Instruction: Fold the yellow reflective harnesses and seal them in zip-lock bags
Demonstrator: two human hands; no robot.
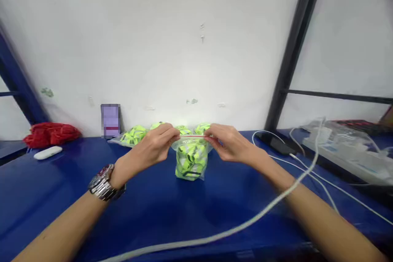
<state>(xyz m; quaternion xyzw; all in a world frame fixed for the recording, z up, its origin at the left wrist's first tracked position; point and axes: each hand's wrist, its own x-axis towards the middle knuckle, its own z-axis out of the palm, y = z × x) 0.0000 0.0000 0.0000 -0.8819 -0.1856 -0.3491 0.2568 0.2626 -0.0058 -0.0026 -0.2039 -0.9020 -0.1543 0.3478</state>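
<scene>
A clear zip bag (pixel 191 159) with a red seal line along its top is stretched between my two hands. Inside it sits a folded bundle of neon yellow and grey fabric. My left hand (pixel 158 141), with a metal watch (pixel 104 184) on the wrist, pinches the bag's top left corner. The top right corner is pinched by my right hand (pixel 225 141). Behind the hands, against the wall, lie several similar neon yellow bundles (pixel 135 134), partly hidden by my hands; at least the leftmost is in clear plastic.
On the blue table (pixel 153 217), a red mesh heap (pixel 52 134) and a white oval object (pixel 48 152) lie left. A phone (pixel 111 120) leans on the wall. Right are another phone (pixel 278 144), white cables (pixel 331 188) and a power strip (pixel 346 155). A thick pale cord (pixel 254 217) crosses the foreground.
</scene>
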